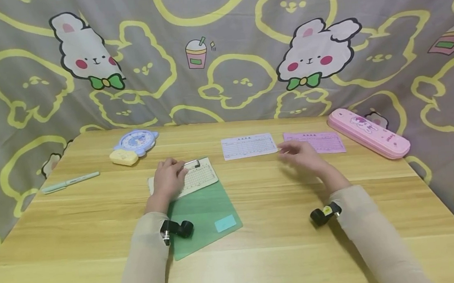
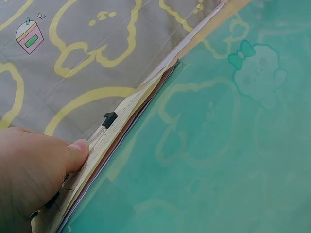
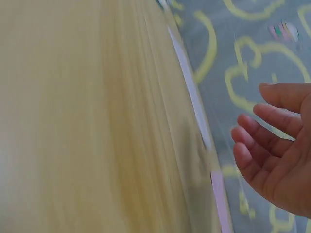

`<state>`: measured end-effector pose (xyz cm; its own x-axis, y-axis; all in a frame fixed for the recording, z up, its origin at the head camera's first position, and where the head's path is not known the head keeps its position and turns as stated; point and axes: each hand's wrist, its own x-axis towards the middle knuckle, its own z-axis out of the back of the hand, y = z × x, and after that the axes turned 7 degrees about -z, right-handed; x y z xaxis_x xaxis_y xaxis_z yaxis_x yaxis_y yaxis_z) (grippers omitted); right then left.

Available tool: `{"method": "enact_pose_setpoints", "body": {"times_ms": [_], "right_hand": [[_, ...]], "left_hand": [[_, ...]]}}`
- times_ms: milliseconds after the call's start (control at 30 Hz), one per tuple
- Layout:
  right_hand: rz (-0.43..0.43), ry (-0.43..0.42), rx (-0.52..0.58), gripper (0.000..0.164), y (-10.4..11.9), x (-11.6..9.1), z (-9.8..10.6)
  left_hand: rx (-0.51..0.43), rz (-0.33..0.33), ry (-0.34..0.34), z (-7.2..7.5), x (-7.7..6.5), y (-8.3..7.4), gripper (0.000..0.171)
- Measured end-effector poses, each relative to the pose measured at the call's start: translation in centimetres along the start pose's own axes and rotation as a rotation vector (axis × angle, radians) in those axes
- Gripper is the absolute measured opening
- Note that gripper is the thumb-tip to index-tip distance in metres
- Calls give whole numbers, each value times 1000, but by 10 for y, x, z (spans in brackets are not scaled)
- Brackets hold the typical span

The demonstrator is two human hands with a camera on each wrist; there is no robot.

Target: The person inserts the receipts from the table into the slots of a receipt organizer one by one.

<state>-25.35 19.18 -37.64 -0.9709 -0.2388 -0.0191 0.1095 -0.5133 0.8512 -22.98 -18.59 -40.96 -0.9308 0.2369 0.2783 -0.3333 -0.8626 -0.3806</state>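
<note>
My left hand (image 1: 167,179) grips the top of a green translucent clipboard (image 1: 202,221) at its wire clip (image 1: 191,164), partly covering it. Cream printed slips (image 1: 199,178) lie under that clip. In the left wrist view, my thumb (image 2: 77,151) rests on the top slip near the clip's dark end (image 2: 110,119); the other fingers are mostly hidden. My right hand (image 1: 300,155) is raised over the table with loosely bent fingers and nothing in them. It is nearest to a pale lilac form slip (image 1: 249,146) and a purple form slip (image 1: 320,143).
A pink pencil case (image 1: 367,132) lies at the back right. Back left are a blue round clock-like item (image 1: 137,141) and a yellow block-shaped item (image 1: 123,158), with a pale green pen (image 1: 71,182) at the left. A patterned curtain (image 1: 234,45) hangs behind the wooden table (image 1: 287,254).
</note>
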Motion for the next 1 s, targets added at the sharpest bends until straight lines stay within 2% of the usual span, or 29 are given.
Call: {"method": "enact_pose_setpoints", "body": {"times_ms": [267,400,467,600,667,700,800,900,933,1000], "right_hand": [[-92,-138,-120,45,-29,-2,48],[-118,-171,-121,51,-40,0,63],[-147,-170,-90,56,-44,0,68],[-259,-193,-41,66,-53,0,74],[-300,-207,17,70,-57,1,75],[-325,-210,95,72,-59,1,75],[-361,-234,222,79,-63,3,75],[-390,-267,161,82,-66,4,75],[-398,-281,50,81,-66,3,75],[-432,-294,-98,83,-68,3,75]], "left_hand": [[-6,-1,-15,1,0,0,32],[-11,-1,-22,1,0,0,33],[-13,0,-23,1,0,0,33],[-18,2,-23,0,0,0,33],[-19,6,-23,-1,0,0,33],[-18,7,-22,-1,0,0,33],[-16,8,-27,-2,0,0,33],[-14,6,-33,-3,0,0,32],[-14,7,-34,-3,0,0,32],[-15,6,-32,-4,0,1,32]]}}
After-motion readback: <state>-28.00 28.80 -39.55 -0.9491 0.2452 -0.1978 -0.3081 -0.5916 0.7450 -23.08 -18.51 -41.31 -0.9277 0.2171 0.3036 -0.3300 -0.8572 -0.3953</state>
